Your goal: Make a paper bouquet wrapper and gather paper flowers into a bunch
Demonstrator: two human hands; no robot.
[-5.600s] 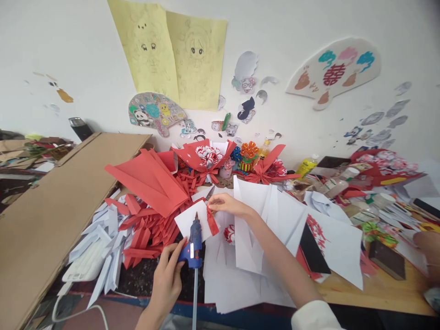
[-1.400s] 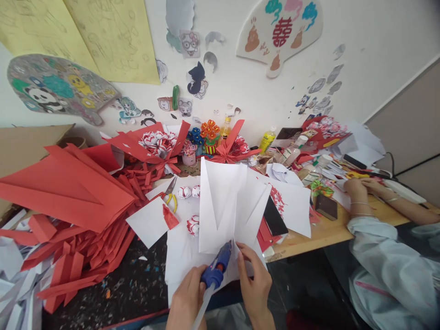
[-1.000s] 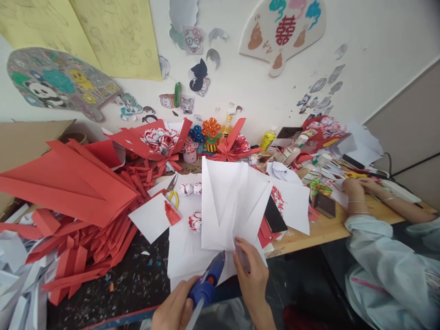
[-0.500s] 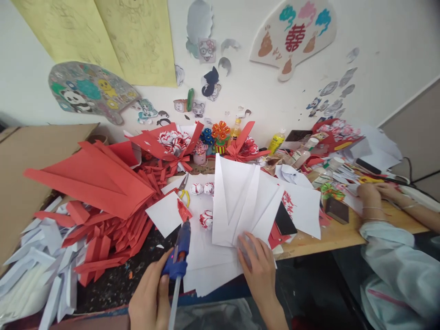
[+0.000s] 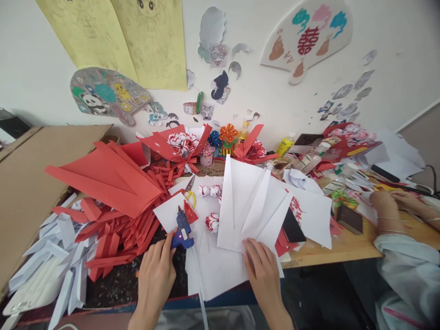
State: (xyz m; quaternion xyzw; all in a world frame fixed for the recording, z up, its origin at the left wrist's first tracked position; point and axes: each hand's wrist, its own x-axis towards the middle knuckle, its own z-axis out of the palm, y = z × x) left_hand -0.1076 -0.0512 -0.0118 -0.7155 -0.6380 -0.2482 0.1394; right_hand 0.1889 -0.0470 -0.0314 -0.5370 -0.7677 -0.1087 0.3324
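My left hand [image 5: 156,270] is closed around the handle of a blue hot glue gun [image 5: 184,229], its nozzle pointing away from me and a long glue stick trailing from its back. The gun is turned on its side over the white sheets, with a small red light showing. My right hand [image 5: 263,266] grips the lower edge of a pleated sheet of white paper [image 5: 249,201], its thumb mostly hidden. Beside that sheet sit red-and-white paper flowers [image 5: 212,222]. A red paper scrap [image 5: 190,211] lies on a white square [image 5: 168,213] by the nozzle.
Folded red paper [image 5: 113,178] and heaps of red strips [image 5: 120,233] and white strips [image 5: 62,256] cover the left side. Scissors [image 5: 190,190] lie behind the gun. Bouquets [image 5: 182,144] line the wall. At right, another person's arm [image 5: 387,215] rests on the table.
My left hand has tipped the glue gun onto its side and its nozzle has shifted left. My right hand stays at the pleated paper. The camera view has shifted slightly.
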